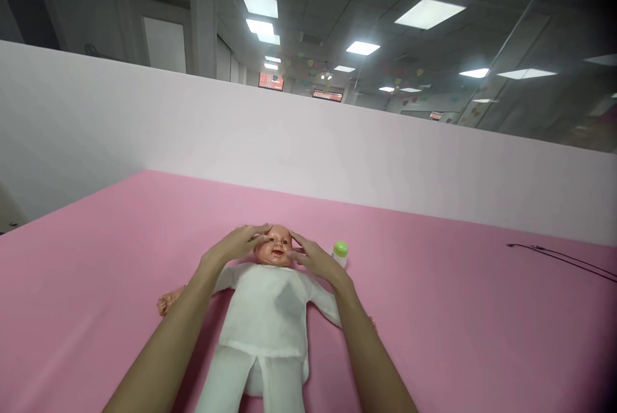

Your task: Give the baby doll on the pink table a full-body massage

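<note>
**Two hands on a doll's head**

A baby doll [267, 316] in white clothing lies face-up on the pink surface [482, 310]. The left hand [237, 243], fingers extended, rests flat on the doll's temple; the right hand [315, 260], likewise open, touches the opposite cheek. Just beside it stands what appears to be a green-capped bottle [340, 252].

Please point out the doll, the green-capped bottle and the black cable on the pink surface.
doll [270, 310]: head view, on the white top over its chest.
bottle [340, 249]: head view, on its green cap, beside the right hand.
cable [563, 259]: head view, on the thin black line at the far right.
</note>
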{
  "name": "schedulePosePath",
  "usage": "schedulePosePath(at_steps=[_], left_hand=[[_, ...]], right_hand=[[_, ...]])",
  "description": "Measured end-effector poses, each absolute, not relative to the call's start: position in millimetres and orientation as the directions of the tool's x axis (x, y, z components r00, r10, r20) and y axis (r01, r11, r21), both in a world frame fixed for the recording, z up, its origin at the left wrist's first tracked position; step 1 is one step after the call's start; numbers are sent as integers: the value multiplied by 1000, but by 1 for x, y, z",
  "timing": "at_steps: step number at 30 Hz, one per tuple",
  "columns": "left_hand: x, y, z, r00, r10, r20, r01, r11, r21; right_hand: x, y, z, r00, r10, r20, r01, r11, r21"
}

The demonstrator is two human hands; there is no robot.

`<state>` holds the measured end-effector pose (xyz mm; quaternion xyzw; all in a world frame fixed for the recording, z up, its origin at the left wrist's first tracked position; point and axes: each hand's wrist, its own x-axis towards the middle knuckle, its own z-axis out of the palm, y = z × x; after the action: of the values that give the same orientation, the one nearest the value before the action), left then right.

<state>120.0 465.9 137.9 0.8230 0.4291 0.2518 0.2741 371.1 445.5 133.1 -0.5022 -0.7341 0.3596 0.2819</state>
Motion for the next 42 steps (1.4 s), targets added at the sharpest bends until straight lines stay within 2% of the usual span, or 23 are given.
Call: schedulePosePath(at_steps=[3,7,12,15,17,19,22,25,30,32,36,42], left_hand=[[120,464,140,494,854,163,573,-460,678],[123,461,142,476,864,164,637,-468,613],[122,462,138,445,880,168,604,-433,669],[123,464,136,432,889,152,635,-420,649],[124,464,135,425,894,145,662,-416,623],[126,462,134,433,894,116,702,-415,579],[126,452,129,396,918,32,783,-355,511],[120,432,113,314,949,6,847,-283,450],[83,396,71,313,948,-62,896,-273,351],[58,387,62,287,958,-11,908,-269,322],[6,378,60,222,975,-1,882,-200,426],[-33,382,65,223,974,-23,781,-165,602]], right_hand=[[373,444,135,-372,926,60,506,256,-824],[368,441,136,-350,934,69,615,285,-735],[370,443,134,-342,938,62,631,278,-724],[370,440,139,-289,954,80,684,264,-680],[366,432,148,-261,965,17,783,222,-582],[361,420,159,-229,967,-114,897,164,-411],[355,400,173,-168,960,-225,966,115,-232],[353,382,170,-159,961,-227,967,105,-233],[373,357,127,-249,953,-171,907,168,-385],[391,348,110,-190,971,-144,929,131,-347],[432,336,95,-52,990,-129,985,30,-168],[463,324,108,23,988,-156,980,-53,-190]])
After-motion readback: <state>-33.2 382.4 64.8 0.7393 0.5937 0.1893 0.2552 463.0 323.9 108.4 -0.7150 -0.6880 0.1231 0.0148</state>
